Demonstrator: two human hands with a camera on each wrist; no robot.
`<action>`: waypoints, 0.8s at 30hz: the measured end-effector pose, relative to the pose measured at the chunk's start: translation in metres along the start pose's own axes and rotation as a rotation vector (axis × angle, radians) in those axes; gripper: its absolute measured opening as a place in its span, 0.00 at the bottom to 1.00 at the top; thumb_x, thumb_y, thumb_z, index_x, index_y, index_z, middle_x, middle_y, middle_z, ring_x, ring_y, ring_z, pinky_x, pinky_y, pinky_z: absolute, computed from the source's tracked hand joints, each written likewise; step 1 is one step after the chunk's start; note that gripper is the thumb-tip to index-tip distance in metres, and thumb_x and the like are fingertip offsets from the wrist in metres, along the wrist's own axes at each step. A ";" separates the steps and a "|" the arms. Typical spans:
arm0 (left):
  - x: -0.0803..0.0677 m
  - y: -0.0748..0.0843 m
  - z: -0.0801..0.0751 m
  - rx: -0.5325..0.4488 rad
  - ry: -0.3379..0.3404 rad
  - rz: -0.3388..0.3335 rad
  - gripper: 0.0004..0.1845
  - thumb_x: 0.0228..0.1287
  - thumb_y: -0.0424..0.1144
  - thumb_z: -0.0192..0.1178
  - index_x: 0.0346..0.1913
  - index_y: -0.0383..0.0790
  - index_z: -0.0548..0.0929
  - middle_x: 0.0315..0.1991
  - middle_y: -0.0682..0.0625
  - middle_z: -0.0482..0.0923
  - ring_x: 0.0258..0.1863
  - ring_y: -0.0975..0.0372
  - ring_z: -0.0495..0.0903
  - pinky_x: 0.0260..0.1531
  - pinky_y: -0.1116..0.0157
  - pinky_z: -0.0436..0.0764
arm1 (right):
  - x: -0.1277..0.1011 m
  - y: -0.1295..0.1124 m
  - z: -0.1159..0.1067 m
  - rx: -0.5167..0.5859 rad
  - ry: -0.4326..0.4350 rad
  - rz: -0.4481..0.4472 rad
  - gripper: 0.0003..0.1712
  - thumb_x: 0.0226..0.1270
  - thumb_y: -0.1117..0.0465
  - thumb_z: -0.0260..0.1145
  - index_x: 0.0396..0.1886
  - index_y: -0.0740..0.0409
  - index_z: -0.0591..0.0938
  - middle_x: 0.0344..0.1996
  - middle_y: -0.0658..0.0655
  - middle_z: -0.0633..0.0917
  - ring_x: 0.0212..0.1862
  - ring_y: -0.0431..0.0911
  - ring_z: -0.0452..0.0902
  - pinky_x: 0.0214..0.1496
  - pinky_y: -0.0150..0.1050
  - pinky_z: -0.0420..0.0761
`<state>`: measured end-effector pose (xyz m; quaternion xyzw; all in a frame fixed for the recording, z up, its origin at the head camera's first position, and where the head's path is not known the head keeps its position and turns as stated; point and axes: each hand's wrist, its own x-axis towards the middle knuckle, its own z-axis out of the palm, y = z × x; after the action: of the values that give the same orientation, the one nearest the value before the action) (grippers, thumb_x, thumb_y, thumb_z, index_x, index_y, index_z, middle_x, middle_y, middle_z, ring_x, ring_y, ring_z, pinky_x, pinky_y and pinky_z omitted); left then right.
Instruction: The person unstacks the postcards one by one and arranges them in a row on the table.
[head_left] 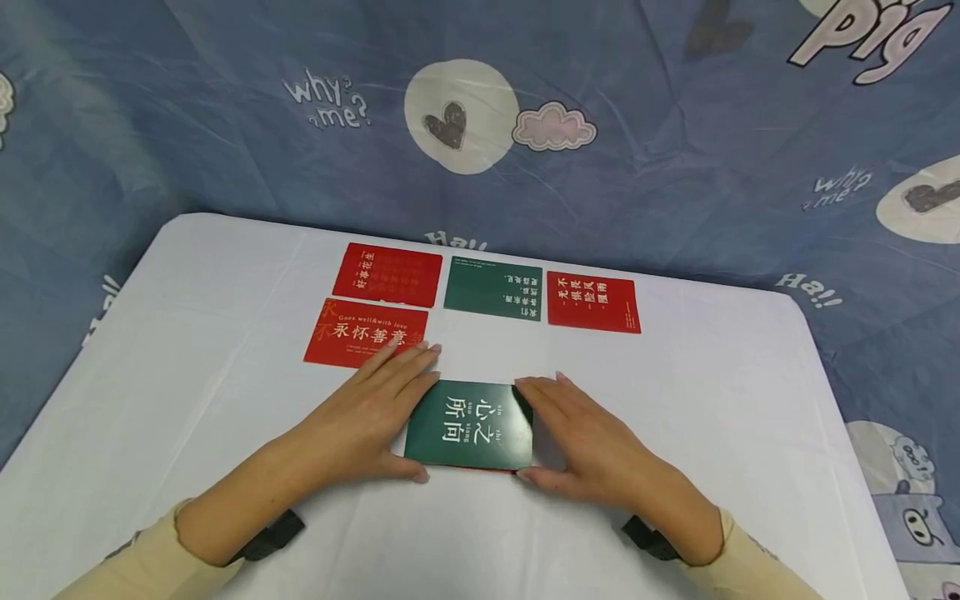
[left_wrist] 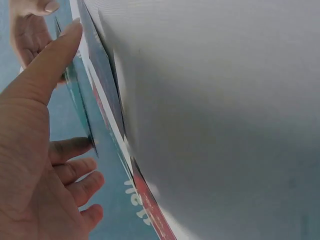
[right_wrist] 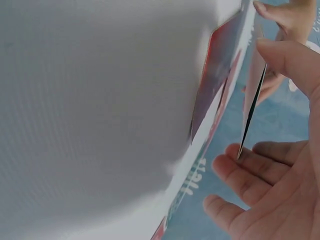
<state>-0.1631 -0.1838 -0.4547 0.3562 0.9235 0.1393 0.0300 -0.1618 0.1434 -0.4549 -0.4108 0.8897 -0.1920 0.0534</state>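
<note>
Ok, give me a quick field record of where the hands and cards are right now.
left hand: fingers straight against the left edge of the green card stack, thumb at its near corner
right hand: fingers straight against the stack's right edge
green card stack: on the white table, green card on top, a red edge showing beneath
laid-out cards: red card far left, green card, red card far right, near red card
near red card: partly under the left fingertips

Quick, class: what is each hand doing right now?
Left hand: open, straight fingers touching the green card.
Right hand: open, touching the same card's other side.
</note>
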 end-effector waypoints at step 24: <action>0.003 0.000 -0.001 -0.005 -0.015 -0.006 0.62 0.35 0.65 0.84 0.73 0.35 0.73 0.79 0.40 0.60 0.79 0.48 0.56 0.80 0.46 0.44 | 0.000 0.001 0.000 0.024 0.007 0.005 0.57 0.59 0.44 0.80 0.80 0.63 0.64 0.75 0.57 0.71 0.76 0.49 0.64 0.82 0.51 0.55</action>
<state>-0.1656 -0.1818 -0.4530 0.3544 0.9239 0.1387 0.0383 -0.1623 0.1443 -0.4549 -0.4074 0.8884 -0.2040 0.0558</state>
